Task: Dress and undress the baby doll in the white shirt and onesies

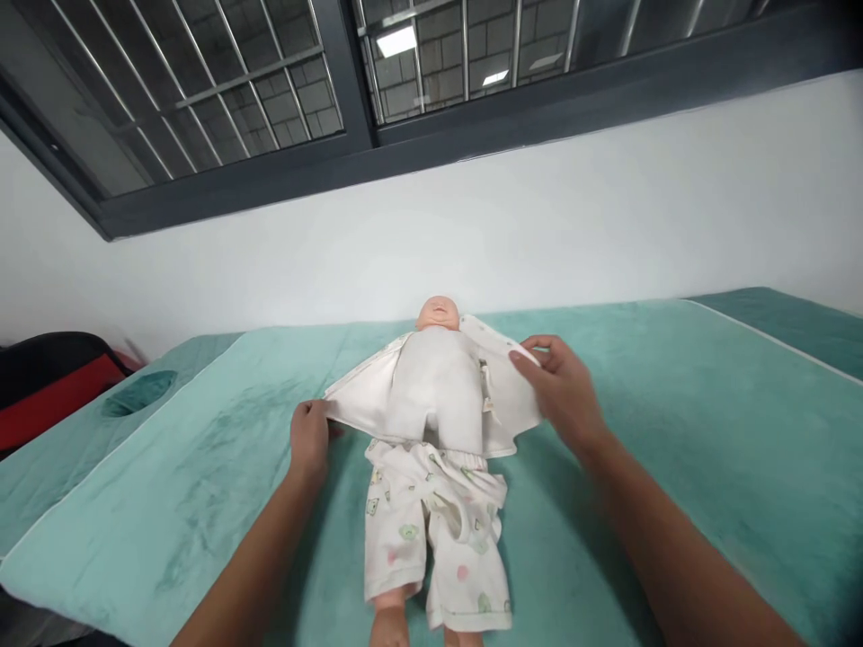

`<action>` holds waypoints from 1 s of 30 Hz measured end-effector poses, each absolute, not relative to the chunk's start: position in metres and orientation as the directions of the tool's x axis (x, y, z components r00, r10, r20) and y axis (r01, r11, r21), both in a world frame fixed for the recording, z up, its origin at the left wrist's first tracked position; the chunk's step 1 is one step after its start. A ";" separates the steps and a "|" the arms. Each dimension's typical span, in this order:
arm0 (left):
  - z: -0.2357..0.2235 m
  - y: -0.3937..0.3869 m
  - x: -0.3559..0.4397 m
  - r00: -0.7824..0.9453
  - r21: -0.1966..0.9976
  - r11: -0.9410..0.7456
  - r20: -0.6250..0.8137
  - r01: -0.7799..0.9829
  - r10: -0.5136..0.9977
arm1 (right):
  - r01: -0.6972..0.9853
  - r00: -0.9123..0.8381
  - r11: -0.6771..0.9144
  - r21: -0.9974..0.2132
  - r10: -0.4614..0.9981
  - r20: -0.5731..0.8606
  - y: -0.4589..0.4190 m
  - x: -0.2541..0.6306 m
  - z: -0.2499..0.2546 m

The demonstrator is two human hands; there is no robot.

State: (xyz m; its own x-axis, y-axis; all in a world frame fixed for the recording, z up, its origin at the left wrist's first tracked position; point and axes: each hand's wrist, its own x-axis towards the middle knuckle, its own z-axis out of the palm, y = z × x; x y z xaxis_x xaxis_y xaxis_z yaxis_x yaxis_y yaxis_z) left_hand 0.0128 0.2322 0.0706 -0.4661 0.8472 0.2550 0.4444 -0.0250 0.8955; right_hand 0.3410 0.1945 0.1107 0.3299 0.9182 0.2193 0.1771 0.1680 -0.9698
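A baby doll [438,313] lies on its back, its head toward the wall. Its soft white body [435,382] shows between the spread front panels of a small white baby jacket [516,386]. My left hand [310,436] pinches the lower corner of the panel on the left. With thumb and fingers, my right hand [563,386] grips the edge of the panel on the right. White patterned baby pants [465,548] cover the doll's legs, pulled down below its hips. The doll's feet [389,624] poke out at the bottom. Its arms are hidden.
The doll rests on a padded bed with a green plush cover [674,431]. A round hole [140,393] is in the bed at the left, near a black and red item [60,386]. Behind are a white wall [303,261] and a barred window [270,90].
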 end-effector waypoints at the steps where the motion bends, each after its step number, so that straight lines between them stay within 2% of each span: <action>1: 0.064 0.232 0.009 -0.503 0.892 0.002 0.253 0.452 0.826 | 0.280 0.367 0.103 -0.955 0.907 0.206 0.194 0.357 0.112; 3: 0.055 0.227 0.008 -0.561 0.873 0.025 0.292 0.488 0.775 | 0.556 0.401 -0.092 -0.826 0.900 0.169 0.194 0.392 0.109; 5: 0.051 0.220 0.014 -0.529 0.833 -0.035 0.382 0.552 0.758 | 0.762 0.448 -0.320 -0.563 0.888 0.101 0.195 0.422 0.103; 7: 0.051 0.212 0.024 -0.373 0.805 -0.137 0.409 0.577 0.833 | 0.830 0.485 -0.404 -0.386 0.864 0.138 0.197 0.434 0.096; 8: 0.052 0.209 0.029 -0.259 0.817 -0.176 0.367 0.549 0.893 | 0.849 0.471 -0.378 -0.370 0.859 0.203 0.198 0.432 0.095; 9: 0.053 0.206 0.033 -0.144 0.847 -0.188 0.295 0.498 0.945 | 0.864 0.432 -0.305 -0.400 0.857 0.280 0.198 0.424 0.094; 11: 0.055 0.202 0.038 0.016 0.925 -0.128 0.131 0.358 0.991 | 0.859 0.287 -0.048 -0.509 0.870 0.402 0.195 0.394 0.096; 13: 0.056 0.200 0.038 0.084 0.975 -0.056 0.039 0.217 0.996 | 0.742 0.052 0.224 -0.632 0.921 0.386 0.188 0.356 0.100; 15: 0.057 0.198 0.035 0.149 0.994 -0.032 0.016 0.104 0.989 | 0.624 -0.223 0.373 -0.687 0.927 0.301 0.178 0.324 0.105; 18: 0.060 0.196 0.029 0.315 1.000 -0.023 0.016 0.019 0.949 | 0.555 -0.423 0.449 -0.700 0.877 0.228 0.165 0.303 0.110; 22: 0.061 0.197 0.025 0.461 0.999 -0.046 0.042 -0.004 0.886 | 0.569 -0.508 0.470 -0.674 0.846 0.162 0.158 0.310 0.116; 26: 0.055 0.198 0.022 0.446 0.993 -0.115 0.117 -0.032 0.887 | 0.590 -0.552 0.515 -0.622 0.820 0.155 0.154 0.317 0.116; 30: 0.055 0.195 0.025 0.374 0.984 -0.165 0.176 -0.061 0.911 | 0.636 -0.441 0.527 -0.564 0.847 0.296 0.153 0.315 0.107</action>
State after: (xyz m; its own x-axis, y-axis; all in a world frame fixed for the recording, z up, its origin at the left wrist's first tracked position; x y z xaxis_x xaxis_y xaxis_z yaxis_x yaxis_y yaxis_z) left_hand 0.0247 0.1952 0.0549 0.3739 0.9106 0.1760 -0.0606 -0.1654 0.9844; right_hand 0.3154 0.1527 0.1067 -0.4407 0.8475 0.2959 0.6358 0.5274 -0.5635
